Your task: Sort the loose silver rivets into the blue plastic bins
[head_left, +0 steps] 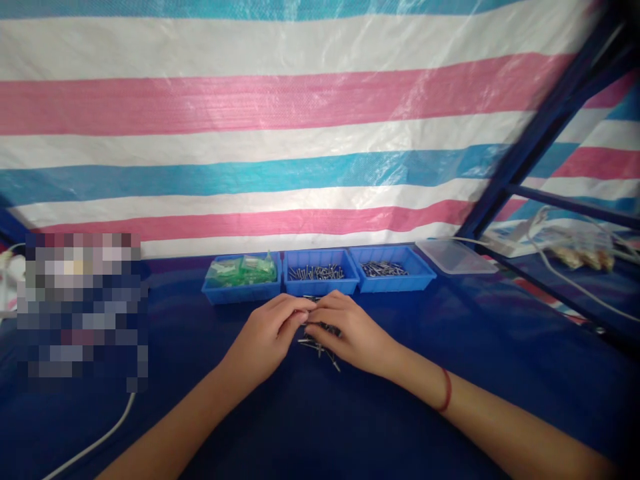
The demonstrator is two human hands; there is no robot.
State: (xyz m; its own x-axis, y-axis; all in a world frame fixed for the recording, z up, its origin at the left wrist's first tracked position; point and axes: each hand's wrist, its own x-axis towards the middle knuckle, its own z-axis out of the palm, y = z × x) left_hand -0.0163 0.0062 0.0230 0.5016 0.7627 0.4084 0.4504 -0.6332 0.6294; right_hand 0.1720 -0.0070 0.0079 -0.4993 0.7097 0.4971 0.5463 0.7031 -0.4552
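Note:
My left hand (270, 333) and my right hand (350, 330) meet fingertip to fingertip over a small heap of metal screws (320, 347) lying on the dark blue table cloth (350, 427). Both hands have their fingers curled and pinched together; what sits between the fingertips is too small to make out. Just behind the hands stand three blue trays in a row: the left tray (215, 290) holds green plastic pieces (243, 270), the middle tray (320, 285) and the right tray (425, 270) hold metal screws. A red string circles my right wrist.
A clear plastic lid or box (457, 257) lies right of the trays. A striped pink, white and blue tarp (280, 133) hangs behind. A blue metal frame (530, 140) rises at right, with white cables (565, 277) beyond it. Another white cable (95, 440) runs along the lower left.

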